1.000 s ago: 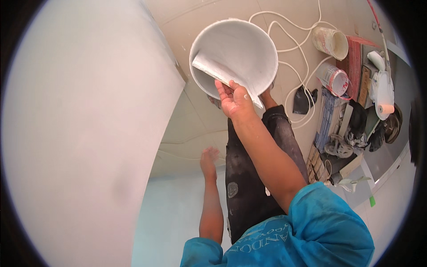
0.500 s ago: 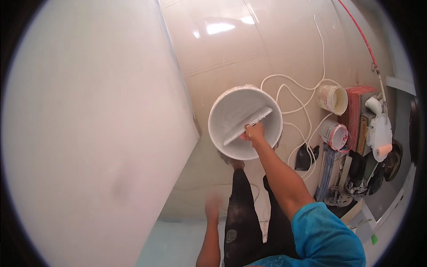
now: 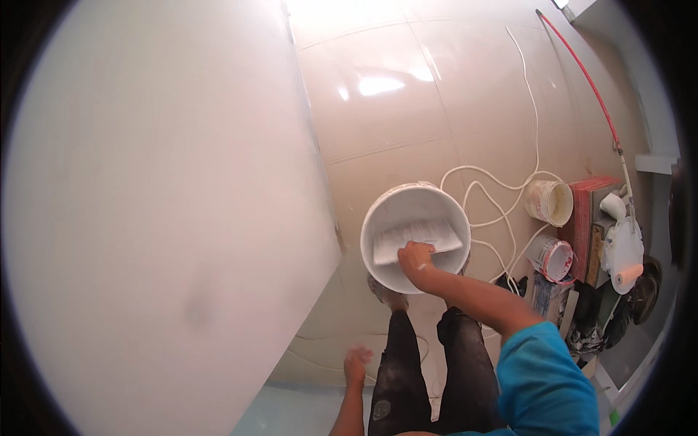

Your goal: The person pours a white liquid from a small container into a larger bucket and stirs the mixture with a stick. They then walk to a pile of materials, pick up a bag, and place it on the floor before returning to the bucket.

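Note:
A wide, flat plastering trowel (image 3: 396, 236) lies tilted inside a round white bucket (image 3: 368, 206), its broad face coated white. My right hand (image 3: 416, 261) is closed around it at the near edge, within the bucket's mouth. The fingers partly hide the grip. White material smears the bucket's inner wall; how much lies at the bottom, I cannot tell. My left hand (image 3: 357, 363) hangs low beside my left leg, holding nothing, its fingers slightly blurred and loosely apart. The bucket stands on the floor just in front of my feet.
A large pale wall (image 3: 167, 182) fills the left side. White cable (image 3: 502, 185) loops over the tiled floor right of the bucket. Farther right are two small buckets (image 3: 542, 203), red-edged boxes (image 3: 582, 211), a paint roller (image 3: 629, 274) and a red pole (image 3: 582, 69).
My right hand has turned the trowel, so its broad white-coated face shows instead of its narrow side. The view has shifted, and the bucket appears lower and farther right.

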### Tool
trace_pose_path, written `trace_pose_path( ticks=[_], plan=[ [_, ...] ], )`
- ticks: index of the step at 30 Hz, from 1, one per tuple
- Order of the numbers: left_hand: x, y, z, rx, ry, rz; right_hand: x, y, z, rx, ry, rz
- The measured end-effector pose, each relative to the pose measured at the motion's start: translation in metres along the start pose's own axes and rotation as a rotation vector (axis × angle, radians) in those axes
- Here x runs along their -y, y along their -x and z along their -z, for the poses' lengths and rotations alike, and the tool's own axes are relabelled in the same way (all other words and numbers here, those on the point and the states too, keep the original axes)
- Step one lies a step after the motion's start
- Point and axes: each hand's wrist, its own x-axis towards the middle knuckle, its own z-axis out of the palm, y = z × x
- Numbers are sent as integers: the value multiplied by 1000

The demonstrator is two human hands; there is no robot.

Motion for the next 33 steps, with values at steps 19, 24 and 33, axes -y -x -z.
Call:
trace_pose_path(
  ticks=[19, 24, 33],
  plan=[
    [66, -1, 51, -29, -67, -14, -54, 12, -20, -404, 409, 560],
    [-9, 62, 42, -110, -589, 41, -45, 9, -34, -375, 240, 364],
    [71, 50, 41, 71, -474, -19, -26, 8, -37, -428, -158, -4]
  ],
)
